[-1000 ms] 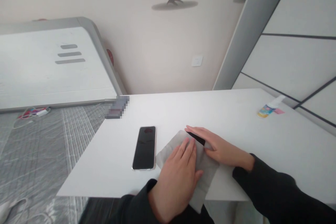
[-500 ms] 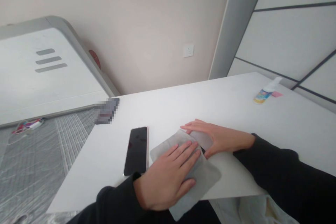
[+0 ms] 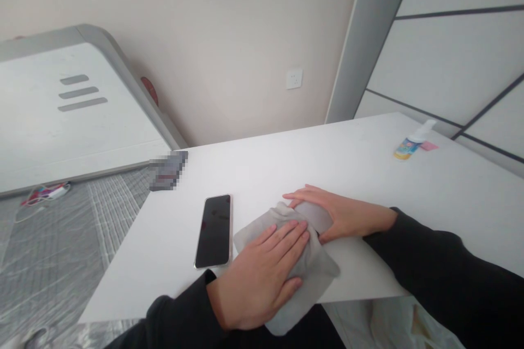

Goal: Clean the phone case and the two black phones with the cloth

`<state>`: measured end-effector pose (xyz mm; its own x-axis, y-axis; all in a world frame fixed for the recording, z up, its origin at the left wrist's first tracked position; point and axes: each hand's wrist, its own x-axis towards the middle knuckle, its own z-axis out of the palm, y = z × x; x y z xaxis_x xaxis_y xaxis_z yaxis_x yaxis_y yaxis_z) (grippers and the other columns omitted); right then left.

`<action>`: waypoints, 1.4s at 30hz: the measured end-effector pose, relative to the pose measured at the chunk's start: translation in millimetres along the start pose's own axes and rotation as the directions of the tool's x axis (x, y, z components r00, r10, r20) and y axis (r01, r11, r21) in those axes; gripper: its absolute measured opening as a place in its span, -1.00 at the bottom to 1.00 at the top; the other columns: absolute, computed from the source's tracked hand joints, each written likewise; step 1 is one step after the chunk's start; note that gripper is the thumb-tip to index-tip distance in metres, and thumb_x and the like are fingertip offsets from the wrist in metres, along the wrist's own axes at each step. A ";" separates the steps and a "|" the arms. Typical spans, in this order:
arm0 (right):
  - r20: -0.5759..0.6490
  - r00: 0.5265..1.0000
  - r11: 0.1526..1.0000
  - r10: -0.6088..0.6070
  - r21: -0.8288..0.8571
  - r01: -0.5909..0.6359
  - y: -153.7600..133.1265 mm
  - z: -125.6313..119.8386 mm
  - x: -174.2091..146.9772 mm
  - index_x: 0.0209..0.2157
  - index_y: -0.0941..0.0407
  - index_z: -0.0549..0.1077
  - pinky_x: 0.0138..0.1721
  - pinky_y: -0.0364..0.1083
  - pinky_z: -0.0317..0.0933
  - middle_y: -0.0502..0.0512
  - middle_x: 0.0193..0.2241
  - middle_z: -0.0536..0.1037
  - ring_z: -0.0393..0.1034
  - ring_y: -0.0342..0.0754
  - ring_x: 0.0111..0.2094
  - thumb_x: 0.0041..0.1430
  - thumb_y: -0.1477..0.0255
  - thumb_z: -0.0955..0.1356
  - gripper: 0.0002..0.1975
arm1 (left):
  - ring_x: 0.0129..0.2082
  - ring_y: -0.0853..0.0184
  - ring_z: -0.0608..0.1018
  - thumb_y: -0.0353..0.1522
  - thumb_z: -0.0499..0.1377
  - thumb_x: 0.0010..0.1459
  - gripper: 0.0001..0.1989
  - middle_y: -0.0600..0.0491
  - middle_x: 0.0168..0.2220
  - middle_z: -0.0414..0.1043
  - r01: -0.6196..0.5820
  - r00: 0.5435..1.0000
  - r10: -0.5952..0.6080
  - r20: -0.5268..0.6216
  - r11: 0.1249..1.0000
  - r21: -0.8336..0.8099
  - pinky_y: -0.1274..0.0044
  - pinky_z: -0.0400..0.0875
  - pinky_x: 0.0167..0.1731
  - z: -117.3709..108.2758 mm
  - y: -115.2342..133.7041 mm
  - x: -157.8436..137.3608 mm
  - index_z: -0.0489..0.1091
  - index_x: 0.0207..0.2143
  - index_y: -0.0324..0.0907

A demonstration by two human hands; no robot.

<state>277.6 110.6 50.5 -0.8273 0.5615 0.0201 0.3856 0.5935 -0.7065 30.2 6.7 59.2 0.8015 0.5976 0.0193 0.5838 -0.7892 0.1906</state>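
Observation:
My left hand (image 3: pixel 262 278) lies with its fingers stretched out on a thin grey cloth (image 3: pixel 301 305), pressing it down near the table's front edge. Under the cloth's far corner sits a pale grey, smooth thing with a rounded end (image 3: pixel 314 217); most of it is covered, so its kind cannot be made out. Thumb and fingers of my right hand (image 3: pixel 339 212) grip that rounded end from both sides. A phone (image 3: pixel 213 231) with a dark screen and clear case lies left of the cloth, apart from both hands.
The white table (image 3: pixel 254 169) has a spray bottle (image 3: pixel 414 142) lying at its far right beside a small pink piece (image 3: pixel 428 146). A blurred-out dark item (image 3: pixel 168 170) rests at the left corner. Left of the table is a bed with grey bedding (image 3: pixel 73 234).
The grey cloth has become more wrinkled and bunched by my left fingertips, and its right corner has shifted slightly. My right hand has stayed in place on the pale grey thing.

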 end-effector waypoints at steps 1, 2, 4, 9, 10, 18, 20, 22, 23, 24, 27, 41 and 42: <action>0.008 1.000 1.000 -0.011 0.022 0.010 -0.9 -1.1 0.1 0.37 0.12 0.20 0.34 0.27 0.04 0.26 0.25 0.41 0.22 0.21 0.29 0.12 0.08 0.48 -0.12 | 0.45 0.19 0.09 -0.31 0.09 0.39 -0.31 -0.08 0.46 -0.04 0.001 1.000 -0.001 -0.008 1.000 0.013 0.32 0.12 0.40 -1.1 1.7 -5.4 -0.10 0.45 -0.27; 0.015 1.000 0.999 -0.020 0.041 0.019 -1.6 -1.9 0.1 0.37 0.12 0.19 0.35 0.27 0.03 0.25 0.23 0.43 0.22 0.20 0.29 0.12 0.02 0.47 -0.10 | 0.45 0.20 0.09 -0.32 0.09 0.39 -0.29 -0.07 0.46 -0.04 0.003 1.000 -0.002 -0.009 0.999 0.032 0.33 0.12 0.39 -1.8 3.3 -11.1 -0.14 0.46 -0.26; 0.021 0.999 0.998 -0.032 0.057 0.031 -2.3 -2.9 0.0 0.38 0.12 0.17 0.38 0.26 -0.03 0.23 0.20 0.46 0.21 0.18 0.29 0.13 -0.05 0.45 -0.07 | 0.44 0.19 0.12 -0.33 0.10 0.38 -0.24 -0.06 0.47 -0.07 0.007 1.000 -0.008 0.005 0.996 0.085 0.35 0.14 0.38 -2.2 6.1 -23.7 -0.21 0.47 -0.25; 0.010 0.999 0.999 -0.032 0.027 0.032 0.6 -1.8 -0.2 0.32 0.13 0.27 0.41 0.24 -0.10 0.24 0.30 0.35 0.12 0.18 0.36 0.12 -0.06 0.45 -0.12 | 0.41 0.17 0.21 -0.35 0.13 0.35 -0.19 -0.04 0.47 -0.08 0.043 0.999 -0.047 0.023 0.988 0.150 0.35 0.25 0.32 -2.3 8.8 -46.1 -0.25 0.47 -0.28; 0.008 0.999 0.999 -0.032 0.022 0.031 1.5 -1.3 -0.2 0.32 0.12 0.28 0.41 0.25 -0.11 0.24 0.31 0.35 0.12 0.19 0.36 0.11 -0.07 0.46 -0.12 | 0.42 0.16 0.19 -0.35 0.12 0.35 -0.21 -0.05 0.47 -0.08 0.041 0.999 -0.045 0.026 0.990 0.137 0.35 0.25 0.33 -2.5 8.2 -44.9 -0.22 0.47 -0.28; -0.022 0.999 0.996 0.039 -0.077 -0.041 0.6 4.7 -2.0 0.38 0.10 0.19 0.37 0.28 0.03 0.24 0.33 0.33 0.17 0.26 0.35 0.15 0.18 0.46 -0.16 | 0.46 0.15 0.08 -0.27 0.02 0.41 -0.36 -0.17 0.46 -0.01 -0.011 1.000 0.011 0.004 0.999 -0.052 0.28 0.03 0.41 8.6 -7.1 24.7 -0.02 0.42 -0.37; -0.026 0.998 0.991 0.057 -0.116 -0.060 -2.5 5.2 -2.9 0.38 0.10 0.20 0.36 0.26 0.06 0.23 0.34 0.32 0.18 0.25 0.35 0.19 0.25 0.41 -0.23 | 0.46 0.14 0.07 -0.24 -0.02 0.43 -0.37 -0.20 0.45 0.01 -0.019 1.000 0.017 -0.023 0.998 -0.056 0.28 0.01 0.42 12.8 -9.2 35.9 -0.01 0.41 -0.39; -0.025 0.997 0.989 0.072 -0.126 -0.075 -5.1 4.9 -3.7 0.38 0.11 0.20 0.36 0.26 0.07 0.24 0.33 0.33 0.19 0.26 0.35 0.21 0.26 0.40 -0.26 | 0.46 0.14 0.08 -0.24 -0.02 0.43 -0.37 -0.20 0.45 0.02 -0.020 0.999 0.018 -0.046 0.998 -0.057 0.27 0.02 0.42 14.9 -8.9 36.9 -0.01 0.41 -0.40; -0.025 0.996 0.989 0.082 -0.121 -0.085 -6.0 4.5 -4.0 0.38 0.12 0.20 0.35 0.27 0.08 0.25 0.34 0.32 0.18 0.27 0.35 0.20 0.26 0.41 -0.25 | 0.46 0.15 0.08 -0.24 -0.01 0.43 -0.37 -0.19 0.45 0.01 -0.016 0.998 0.012 -0.056 0.998 -0.058 0.27 0.03 0.42 14.8 -7.9 33.9 -0.02 0.42 -0.39; -0.018 0.996 0.990 0.090 -0.110 -0.091 -6.6 3.9 -4.3 0.37 0.13 0.20 0.36 0.28 0.06 0.27 0.34 0.30 0.17 0.28 0.36 0.18 0.24 0.42 -0.22 | 0.46 0.16 0.08 -0.23 0.00 0.43 -0.36 -0.17 0.46 0.00 -0.008 0.998 0.004 -0.063 0.998 -0.059 0.27 0.05 0.41 13.8 -6.3 29.0 -0.03 0.42 -0.38; 0.019 0.995 0.994 0.102 -0.052 -0.100 -6.7 1.4 -4.8 0.38 0.15 0.17 0.40 0.32 -0.09 0.30 0.34 0.31 0.11 0.28 0.38 0.12 0.16 0.48 -0.12 | 0.46 0.15 0.07 -0.26 0.06 0.40 -0.33 -0.13 0.47 -0.06 0.028 0.999 -0.029 -0.032 0.999 -0.028 0.26 0.13 0.39 7.3 0.7 8.7 -0.05 0.43 -0.38; 0.067 0.993 0.995 0.092 -0.048 -0.089 -6.3 1.5 -6.0 0.39 0.07 0.19 0.41 0.31 -0.13 0.27 0.41 0.15 -0.04 0.27 0.43 0.13 -0.12 0.42 -0.07 | 0.42 0.14 0.19 -0.38 0.14 0.28 -0.23 -0.09 0.47 -0.08 0.120 0.993 -0.115 -0.037 0.976 0.181 0.35 0.25 0.32 20.7 11.8 -48.2 -0.11 0.44 -0.34; 0.079 0.993 0.996 0.090 -0.038 -0.087 -5.3 1.5 -5.2 0.36 0.06 0.24 0.41 0.31 -0.14 0.27 0.41 0.13 -0.05 0.26 0.43 0.13 -0.12 0.42 -0.10 | 0.43 0.14 0.17 -0.39 0.14 0.29 -0.23 -0.08 0.47 -0.10 0.123 0.992 -0.119 -0.031 0.976 0.179 0.34 0.24 0.33 20.4 11.9 -47.5 -0.12 0.45 -0.33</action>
<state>279.3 103.7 53.1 -0.8192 0.5648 -0.0994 0.4711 0.5639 -0.6783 1.7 -34.0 40.5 0.7218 0.6916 0.0267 0.6915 -0.7223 0.0123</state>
